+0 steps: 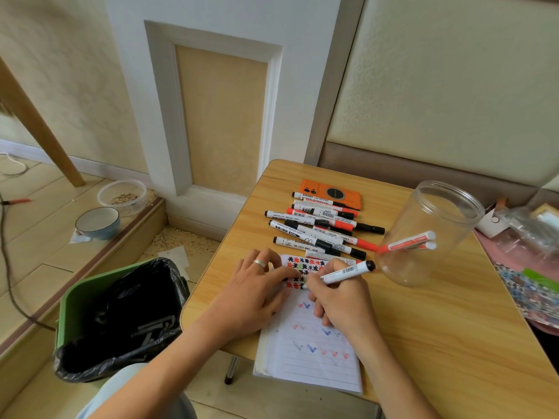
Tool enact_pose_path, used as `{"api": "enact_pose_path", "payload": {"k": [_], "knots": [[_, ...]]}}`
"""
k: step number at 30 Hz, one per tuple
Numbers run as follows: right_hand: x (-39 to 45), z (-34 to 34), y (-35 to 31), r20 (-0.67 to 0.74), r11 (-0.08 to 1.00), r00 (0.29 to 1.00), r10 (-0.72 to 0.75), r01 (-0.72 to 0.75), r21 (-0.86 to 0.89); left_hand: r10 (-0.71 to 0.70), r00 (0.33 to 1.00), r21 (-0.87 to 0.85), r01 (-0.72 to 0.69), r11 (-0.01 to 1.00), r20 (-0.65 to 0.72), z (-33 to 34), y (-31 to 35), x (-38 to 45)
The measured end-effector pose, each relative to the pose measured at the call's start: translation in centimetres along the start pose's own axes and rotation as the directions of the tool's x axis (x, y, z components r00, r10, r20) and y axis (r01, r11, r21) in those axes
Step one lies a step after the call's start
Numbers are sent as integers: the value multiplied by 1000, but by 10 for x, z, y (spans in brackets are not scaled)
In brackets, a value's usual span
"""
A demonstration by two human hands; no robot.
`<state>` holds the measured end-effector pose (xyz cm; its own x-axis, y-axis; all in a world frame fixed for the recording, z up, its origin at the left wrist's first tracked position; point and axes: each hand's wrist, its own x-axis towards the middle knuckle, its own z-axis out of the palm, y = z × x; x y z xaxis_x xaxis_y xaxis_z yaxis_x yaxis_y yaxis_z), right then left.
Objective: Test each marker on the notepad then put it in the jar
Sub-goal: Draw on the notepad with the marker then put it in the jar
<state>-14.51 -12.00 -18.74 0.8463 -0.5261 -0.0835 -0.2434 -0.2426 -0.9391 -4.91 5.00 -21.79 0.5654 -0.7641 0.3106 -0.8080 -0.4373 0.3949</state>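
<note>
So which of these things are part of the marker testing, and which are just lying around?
Part of the job: notepad, marker in the right hand, left hand, pile of markers, jar.

Lying about: orange case, green bin, bowl.

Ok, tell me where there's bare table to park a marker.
Bare wood lies right of the notepad, below the jar, and along the table edge left of the marker pile. Crowded: the pile beyond the notepad, clutter at the far right.

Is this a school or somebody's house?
Probably a home: a small wooden table against a padded wall, a green bin beside it, and what look like pet bowls with scattered feed on the floor.
</note>
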Motion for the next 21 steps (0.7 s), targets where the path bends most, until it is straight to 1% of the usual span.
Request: {"api": "enact_pose_path", "payload": {"k": [3,7,9,12,17,21], "knots": [[-2,-1,-3,-2,1000,1000,-7,7,20,-4,999,-37,2,999,-44,3,-3,0],[-6,-1,-8,-7,995,999,-33,34,93,-73,991,-205,48,978,-114,1,-3,0],[-9,3,-9,12,989,999,-45,43,142,-96,984,-258,55,965,-148,0,-4,0],[-10,7,-8,28,983,998,-60,54,174,-84,982,-282,33,959,-171,0,-5,0],[-11,7,-8,44,973,994,-96,85,213,-23,982,-278,-31,960,-187,-4,-3,-1],[-11,8,-7,131,974,985,-117,88,208,26,983,-286,-78,955,-180,-6,-1,-2]]}}
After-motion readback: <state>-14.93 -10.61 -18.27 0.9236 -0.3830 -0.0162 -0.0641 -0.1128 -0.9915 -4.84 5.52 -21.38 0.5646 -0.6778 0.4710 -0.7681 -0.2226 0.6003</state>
